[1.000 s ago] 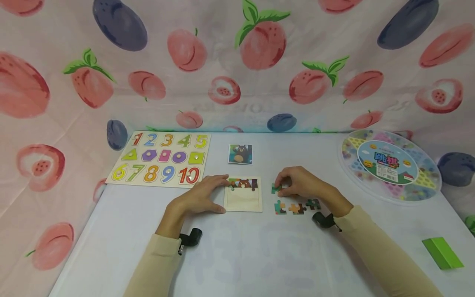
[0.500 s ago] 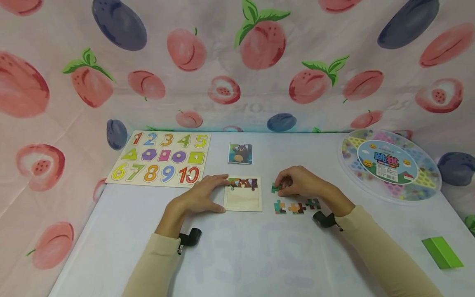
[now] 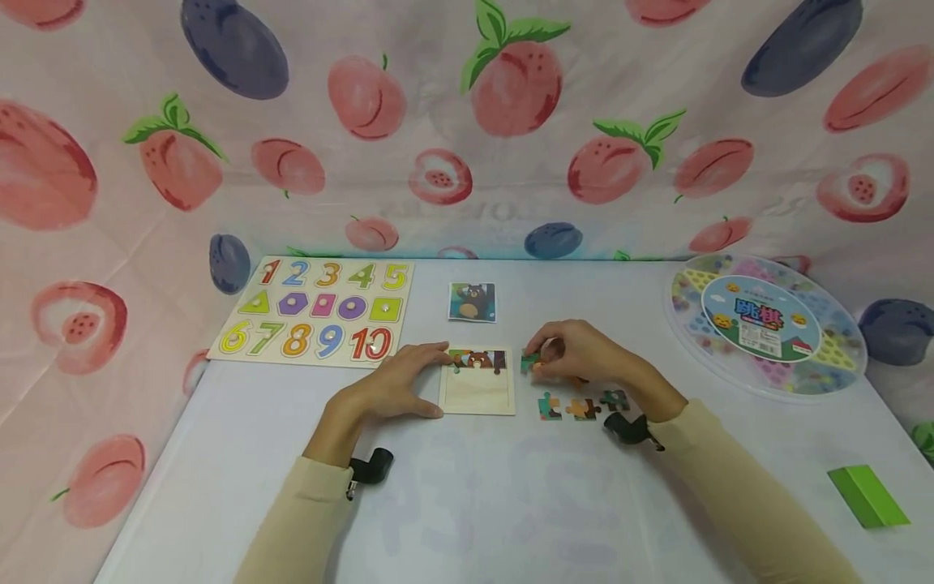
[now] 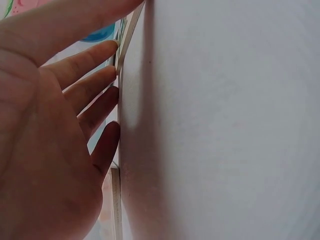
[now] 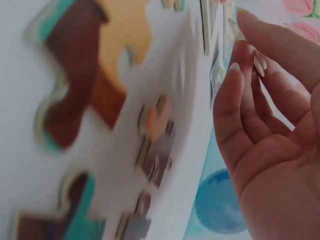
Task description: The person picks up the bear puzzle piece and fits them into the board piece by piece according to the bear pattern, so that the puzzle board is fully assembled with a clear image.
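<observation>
A small wooden puzzle tray (image 3: 477,395) lies at the table's middle, its top row filled with bear-picture pieces and its lower part bare wood. My left hand (image 3: 383,388) rests at the tray's left edge, fingers and thumb spread and fairly straight, touching it. To the tray's right, my right hand (image 3: 584,354) pinches a green jigsaw piece (image 3: 530,362) between thumb and fingers, just above the table. Below that hand lie loose jigsaw pieces: a teal one (image 3: 550,406), an orange-brown one (image 3: 584,409) and a dark one (image 3: 615,400). More brown shows partly hidden under the hand.
A bear picture card (image 3: 472,302) lies behind the tray. At back left is a number-and-shape board (image 3: 314,312). A round clear game box (image 3: 766,316) sits at back right, and a green block (image 3: 868,496) at the right. A fruit-print cloth (image 3: 511,186) hangs behind the table.
My right hand has lifted the green jigsaw piece slightly and moved left with it, toward the tray. The left hand stays where it was.
</observation>
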`<state>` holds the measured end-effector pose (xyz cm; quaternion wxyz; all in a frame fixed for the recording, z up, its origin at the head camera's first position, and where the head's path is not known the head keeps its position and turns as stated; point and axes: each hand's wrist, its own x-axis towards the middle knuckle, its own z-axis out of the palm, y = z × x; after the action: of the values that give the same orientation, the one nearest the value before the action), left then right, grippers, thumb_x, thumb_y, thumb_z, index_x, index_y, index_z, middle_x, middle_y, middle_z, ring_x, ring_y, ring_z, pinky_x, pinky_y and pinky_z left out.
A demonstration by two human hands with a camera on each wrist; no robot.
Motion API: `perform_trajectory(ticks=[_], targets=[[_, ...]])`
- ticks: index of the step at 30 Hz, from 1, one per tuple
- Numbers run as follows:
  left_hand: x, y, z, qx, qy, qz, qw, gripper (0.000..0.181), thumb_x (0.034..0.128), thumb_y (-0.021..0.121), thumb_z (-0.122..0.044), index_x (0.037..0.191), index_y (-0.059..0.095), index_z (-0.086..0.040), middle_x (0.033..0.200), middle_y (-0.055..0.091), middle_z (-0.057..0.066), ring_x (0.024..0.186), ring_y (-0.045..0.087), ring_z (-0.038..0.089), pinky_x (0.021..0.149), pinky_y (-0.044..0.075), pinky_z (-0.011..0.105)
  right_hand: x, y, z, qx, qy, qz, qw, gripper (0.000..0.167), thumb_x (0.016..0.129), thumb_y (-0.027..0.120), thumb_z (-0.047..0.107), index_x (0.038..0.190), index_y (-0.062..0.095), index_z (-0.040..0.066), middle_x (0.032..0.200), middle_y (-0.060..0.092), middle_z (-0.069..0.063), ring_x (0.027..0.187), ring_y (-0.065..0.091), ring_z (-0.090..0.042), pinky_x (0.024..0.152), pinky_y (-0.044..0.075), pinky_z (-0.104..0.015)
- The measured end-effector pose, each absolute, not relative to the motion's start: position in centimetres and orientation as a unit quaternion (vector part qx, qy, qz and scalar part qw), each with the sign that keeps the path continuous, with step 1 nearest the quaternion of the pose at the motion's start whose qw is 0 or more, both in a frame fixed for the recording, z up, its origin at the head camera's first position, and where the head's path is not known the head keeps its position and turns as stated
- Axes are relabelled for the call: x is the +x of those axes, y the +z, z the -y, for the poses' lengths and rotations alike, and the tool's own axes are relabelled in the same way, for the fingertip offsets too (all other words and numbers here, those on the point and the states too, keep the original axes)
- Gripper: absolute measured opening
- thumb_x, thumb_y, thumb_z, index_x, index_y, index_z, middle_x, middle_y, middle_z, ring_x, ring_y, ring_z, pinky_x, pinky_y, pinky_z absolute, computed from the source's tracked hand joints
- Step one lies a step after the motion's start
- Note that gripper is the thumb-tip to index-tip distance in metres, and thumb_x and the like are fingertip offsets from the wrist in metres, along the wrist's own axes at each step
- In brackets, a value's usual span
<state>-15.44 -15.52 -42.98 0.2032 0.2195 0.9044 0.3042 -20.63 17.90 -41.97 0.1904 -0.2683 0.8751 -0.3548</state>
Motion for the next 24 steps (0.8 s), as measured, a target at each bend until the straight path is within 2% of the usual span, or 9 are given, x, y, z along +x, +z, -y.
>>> perform_trajectory(ticks=[3,6,10,16,24], targets=[[-15.4,-43.0,15.5,0.221,0.302,-0.905,0.203,0.077,0.081,0.085,-0.03,0.149,0.05,-0.021,0.169,0.031,0.001,0.157,0.027,0.03,0.127,0.027,0.059,-20.4,-42.0,-17.3,-0.276,-0.372,-0.869,0.177,0.024,0.085,0.082,0.013,0.108,0.076,0.014,0.112,0.07,-0.005,0.087,0.068,-0.012,0.078,0.058,-0.02],[-15.4,-43.0,15.6,0.224,0.301,-0.905,0.201,0.076,0.0815,0.084,-0.03,0.149,0.05,-0.021,0.169,0.031,0.001,0.157,0.027,0.03,0.127,0.027,0.058,-20.2,-42.3,-16.7,-0.284,-0.387,-0.862,0.162,0.023,0.086,0.081,0.011,0.109,0.077,0.012,0.115,0.07,-0.007,0.093,0.072,-0.015,0.081,0.059,-0.02],[-15.3,-42.9,15.6,0.224,0.3,-0.905,0.202,0.076,0.0817,0.084,-0.03,0.149,0.05,-0.02,0.169,0.031,0.001,0.157,0.027,0.03,0.127,0.027,0.059,-19.9,-42.6,-15.6,-0.266,-0.4,-0.863,0.158,0.025,0.087,0.08,0.013,0.111,0.076,0.01,0.114,0.073,-0.01,0.093,0.076,-0.017,0.078,0.06,-0.023],[-15.4,-42.9,15.6,0.223,0.296,-0.906,0.205,0.076,0.0821,0.083,-0.032,0.149,0.05,-0.022,0.17,0.03,0.0,0.158,0.026,0.03,0.127,0.026,0.059,-19.6,-42.5,-13.4,-0.21,-0.414,-0.865,0.187,0.027,0.087,0.081,0.018,0.113,0.077,0.012,0.115,0.077,-0.009,0.093,0.076,-0.015,0.075,0.06,-0.027],[-15.5,-43.0,15.8,0.234,0.305,-0.901,0.2,0.076,0.0819,0.084,-0.032,0.149,0.05,-0.021,0.169,0.031,0.002,0.157,0.027,0.03,0.127,0.025,0.058,-19.3,-42.6,-10.9,-0.262,-0.401,-0.86,0.174,0.026,0.085,0.083,0.02,0.109,0.08,0.01,0.117,0.076,-0.007,0.093,0.074,-0.011,0.078,0.059,-0.021]])
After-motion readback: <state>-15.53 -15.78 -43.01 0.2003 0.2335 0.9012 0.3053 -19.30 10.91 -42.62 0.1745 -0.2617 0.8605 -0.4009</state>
